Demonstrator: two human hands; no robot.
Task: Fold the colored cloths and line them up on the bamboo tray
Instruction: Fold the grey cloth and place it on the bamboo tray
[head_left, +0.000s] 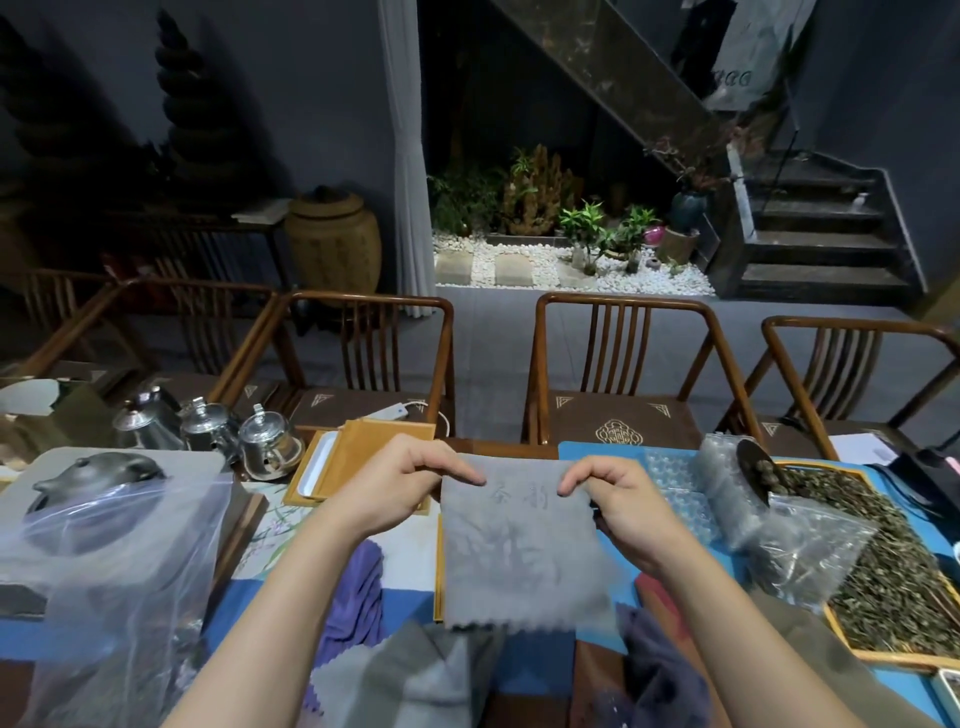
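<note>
A grey cloth (522, 556) with a faint print and a zigzag lower edge hangs spread in front of me. My left hand (410, 483) pinches its top left corner and my right hand (618, 499) pinches its top right corner. Behind the cloth, a bamboo tray (439, 577) shows only as a thin yellow edge on its left side. A purple cloth (358, 597) lies loose under my left forearm. Another grey cloth (415, 670) and a dark purple cloth (660, 670) lie crumpled near the table's front edge.
A second bamboo tray (374, 447) with a white dish sits behind my left hand. Glass teapots (260, 441) stand at the left, above a clear plastic bag (119, 571). A tray of loose tea leaves (883, 577) and bubble wrap (691, 499) fill the right. Chairs line the far side.
</note>
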